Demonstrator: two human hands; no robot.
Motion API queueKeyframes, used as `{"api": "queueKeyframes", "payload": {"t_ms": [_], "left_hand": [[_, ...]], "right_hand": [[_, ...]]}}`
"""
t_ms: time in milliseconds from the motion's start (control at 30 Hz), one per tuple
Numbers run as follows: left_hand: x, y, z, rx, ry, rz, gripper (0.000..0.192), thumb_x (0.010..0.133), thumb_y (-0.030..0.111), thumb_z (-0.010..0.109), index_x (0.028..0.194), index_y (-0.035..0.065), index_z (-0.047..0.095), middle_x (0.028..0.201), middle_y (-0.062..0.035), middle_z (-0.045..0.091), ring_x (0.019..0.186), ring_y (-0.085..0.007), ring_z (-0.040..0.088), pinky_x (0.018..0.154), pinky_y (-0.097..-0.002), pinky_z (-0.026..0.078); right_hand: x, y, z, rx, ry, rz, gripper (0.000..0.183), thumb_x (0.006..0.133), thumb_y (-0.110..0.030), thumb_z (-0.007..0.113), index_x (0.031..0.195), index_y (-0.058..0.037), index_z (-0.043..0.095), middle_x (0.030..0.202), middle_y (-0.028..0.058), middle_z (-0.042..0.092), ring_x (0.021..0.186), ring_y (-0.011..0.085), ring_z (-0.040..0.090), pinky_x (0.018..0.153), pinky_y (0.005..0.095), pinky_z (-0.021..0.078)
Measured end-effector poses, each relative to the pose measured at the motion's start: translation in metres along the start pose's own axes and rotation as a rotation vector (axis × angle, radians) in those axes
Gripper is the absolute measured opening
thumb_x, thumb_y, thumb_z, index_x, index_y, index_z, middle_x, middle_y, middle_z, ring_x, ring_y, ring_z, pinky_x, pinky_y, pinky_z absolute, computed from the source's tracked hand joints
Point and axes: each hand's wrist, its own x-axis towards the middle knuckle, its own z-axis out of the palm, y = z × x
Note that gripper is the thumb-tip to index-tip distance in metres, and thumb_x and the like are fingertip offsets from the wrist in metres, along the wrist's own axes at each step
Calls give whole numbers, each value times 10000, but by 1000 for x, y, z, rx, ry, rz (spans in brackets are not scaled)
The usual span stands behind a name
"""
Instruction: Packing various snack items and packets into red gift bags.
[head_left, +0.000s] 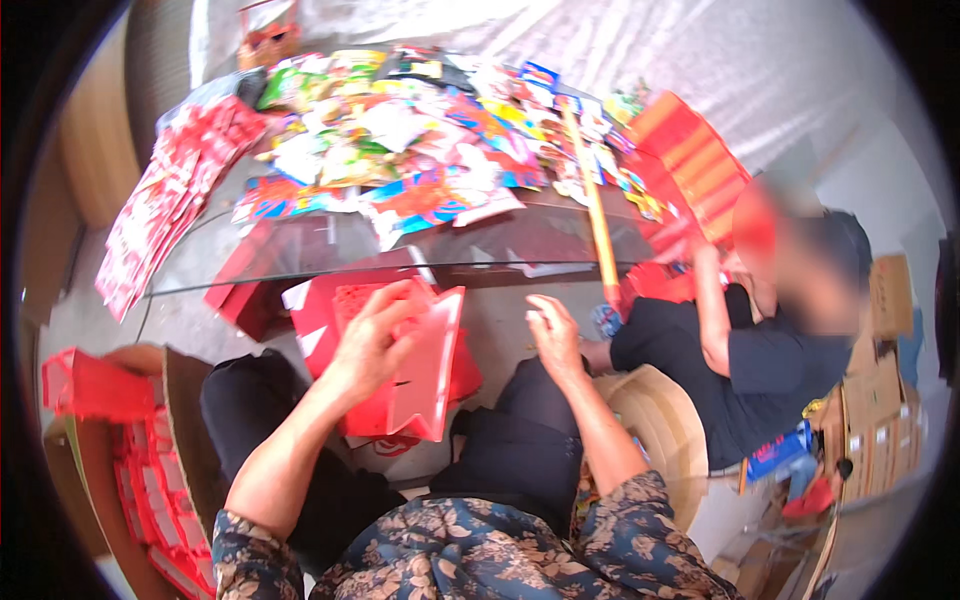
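Observation:
A red paperboard gift box (424, 367) stands tilted between my knees, with a pale pink inner flap and a notched lower edge. Over its upper left side is my left hand (379, 341), fingers bent and spread; blur hides whether it grips the box. To the right of the box, in the air over my thigh, my right hand (555, 337) is half curled and holds nothing. Just beyond is a glass tabletop (450, 251) heaped with colourful snack packets (405, 142). Behind the box, another red carton (259, 281) shows partly through the glass.
At left, a cardboard box (184, 435) holds many folded red cartons (154, 480). Pink packets (180, 187) overhang the table's left end. A yellow-orange stick (589, 202) crosses the right part. A co-worker (750, 345) sits at right by a red-orange carton (690, 165). A round tub (667, 427) stands near my right elbow.

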Motion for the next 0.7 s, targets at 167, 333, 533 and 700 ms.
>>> {"api": "queueKeyframes", "payload": {"t_ms": [167,333,533,700], "left_hand": [[-7,-2,-6,-7,-4,-53,354,866,98,628,1217,59,611,1417,-186,463,1097,-303,603,774,-359,528],[-7,-10,-9,-7,22,-37,353,861,87,607,1213,57,604,1409,-189,466,1169,-342,571,887,-389,506],[-2,-8,-4,-23,24,-49,338,847,71,591,1184,61,612,1395,-181,479,1137,-337,591,892,-392,504],[-2,-16,-6,-16,99,-9,319,836,78,591,1153,52,615,1383,-186,490,1074,-345,611,862,-418,506]], "right_hand": [[29,-22,7,146,1,-30,256,928,-36,578,1175,1,635,1160,126,651,887,184,697,759,288,540],[82,-83,31,203,-7,-135,281,918,-44,600,1196,-18,626,1155,100,649,917,172,667,744,276,523],[134,-113,72,174,-139,-253,345,872,-5,619,1215,-42,608,1185,89,615,963,169,638,744,280,531],[159,-117,100,-155,-228,-504,451,810,-92,703,1245,-54,588,1297,138,574,1142,288,602,915,381,517]]}}
